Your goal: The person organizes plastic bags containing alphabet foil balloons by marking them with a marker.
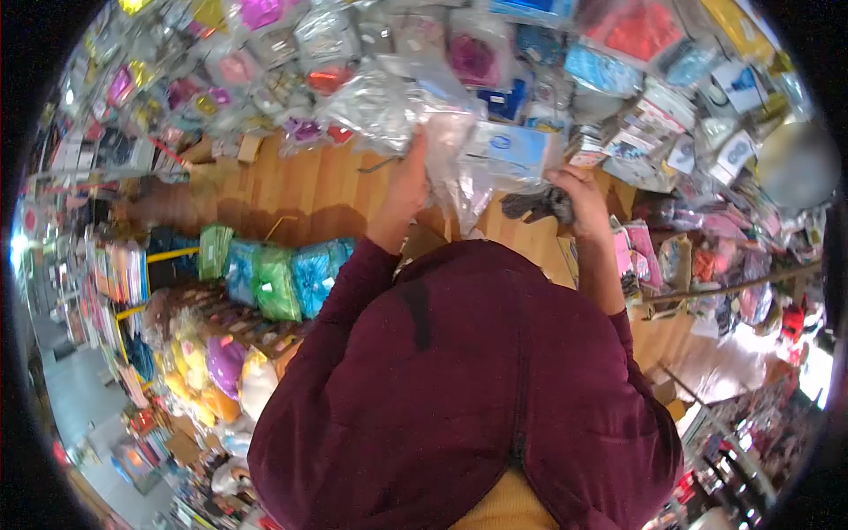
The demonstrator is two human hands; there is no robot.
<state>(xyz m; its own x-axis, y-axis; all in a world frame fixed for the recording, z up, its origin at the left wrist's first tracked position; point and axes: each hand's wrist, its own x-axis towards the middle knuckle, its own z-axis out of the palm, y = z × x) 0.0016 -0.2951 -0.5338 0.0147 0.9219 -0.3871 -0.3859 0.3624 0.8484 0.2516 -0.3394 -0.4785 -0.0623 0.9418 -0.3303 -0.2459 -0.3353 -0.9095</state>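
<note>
My left hand (pixel 406 190) is closed on a crinkled clear plastic bag (pixel 455 146), its thumb pointing up along the near side. The bag's loose end hangs down in front of my body. To its right is a flat blue-and-white packet (pixel 512 148) in clear wrap, overlapping the bag in this view. My right hand (pixel 579 190) pinches the packet's lower right corner. A bunched dark grey cloth (pixel 539 206) hangs beneath my right fingers, against that palm. Silvery clear packaging (pixel 380 106) lies just beyond my left hand.
Many plastic-wrapped goods, including a red packet (pixel 632 35), fill the display ahead. Below it runs a wooden surface (pixel 309 181). Green and blue wrapped bundles (pixel 278 283) sit to my left, near bagged soft toys (pixel 208 367). A rail (pixel 733 283) crosses on the right.
</note>
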